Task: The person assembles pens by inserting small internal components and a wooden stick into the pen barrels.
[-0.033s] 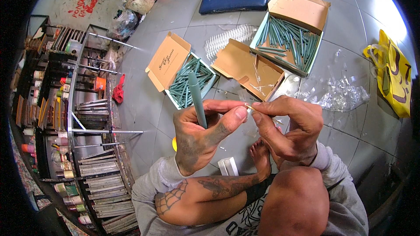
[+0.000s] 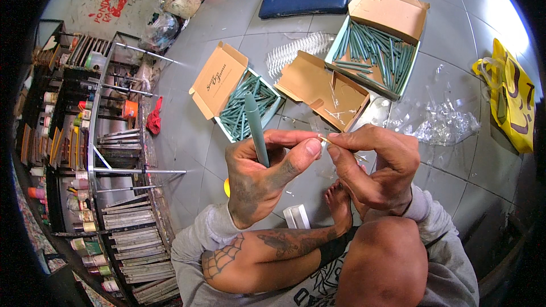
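In our left hand (image 2: 256, 179) we hold a green tube (image 2: 256, 128), nearly upright, gripped between the base of the thumb and the curled fingers. The thumb and forefinger of that hand meet at one end of a thin piece (image 2: 325, 140); whether they pinch it or only steady it, we cannot tell. Our right hand (image 2: 384, 159) has the piece nipped between thumb and forefinger, so it sits between both sets of fingertips, above our foot (image 2: 338, 207).

To do this well, we judge, we should pinch lightly and near the end being worked, since so slender a piece could bend or slip. Bracing the hands against each other would steady the fingertips. The tube needs only enough grip not to tip, leaving the forefinger and thumb free.

More tubes lie in the left box (image 2: 200, 94) and the right box (image 2: 392, 8), both open ahead of us, with the middle box (image 2: 307, 82) between them. Clear plastic (image 2: 449, 125) litters the floor to the right, well apart from our hands.
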`<state>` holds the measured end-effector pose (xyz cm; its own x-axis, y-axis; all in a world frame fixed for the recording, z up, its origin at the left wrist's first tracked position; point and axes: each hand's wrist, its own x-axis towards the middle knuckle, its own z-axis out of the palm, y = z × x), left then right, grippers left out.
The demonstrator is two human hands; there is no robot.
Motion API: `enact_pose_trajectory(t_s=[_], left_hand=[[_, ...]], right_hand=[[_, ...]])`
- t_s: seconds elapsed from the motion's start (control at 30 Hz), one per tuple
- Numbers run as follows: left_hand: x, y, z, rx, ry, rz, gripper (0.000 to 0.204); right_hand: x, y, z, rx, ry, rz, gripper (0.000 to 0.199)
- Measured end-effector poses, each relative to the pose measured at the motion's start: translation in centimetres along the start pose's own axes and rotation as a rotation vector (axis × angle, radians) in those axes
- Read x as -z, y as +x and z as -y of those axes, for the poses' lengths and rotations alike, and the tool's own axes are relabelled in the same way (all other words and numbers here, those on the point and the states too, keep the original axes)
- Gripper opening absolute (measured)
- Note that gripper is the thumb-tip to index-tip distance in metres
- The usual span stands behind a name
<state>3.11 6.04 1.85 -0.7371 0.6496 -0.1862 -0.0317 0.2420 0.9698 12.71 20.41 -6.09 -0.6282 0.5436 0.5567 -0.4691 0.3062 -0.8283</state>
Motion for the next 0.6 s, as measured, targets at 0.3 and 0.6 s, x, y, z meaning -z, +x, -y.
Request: enact_pose_trajectory(t_s=[0.3, 0.6], left_hand=[[-0.05, -0.03, 0.16, 0.005, -0.035, -0.013, 0.02], [0.05, -0.01, 0.56, -0.038, -0.064, -0.003, 0.02]], right_hand=[[-0.17, -0.05, 0.12, 0.0, -0.024, -0.019, 0.016], [-0.08, 0.0, 0.35, -0.019, 0.018, -0.03, 0.016]])
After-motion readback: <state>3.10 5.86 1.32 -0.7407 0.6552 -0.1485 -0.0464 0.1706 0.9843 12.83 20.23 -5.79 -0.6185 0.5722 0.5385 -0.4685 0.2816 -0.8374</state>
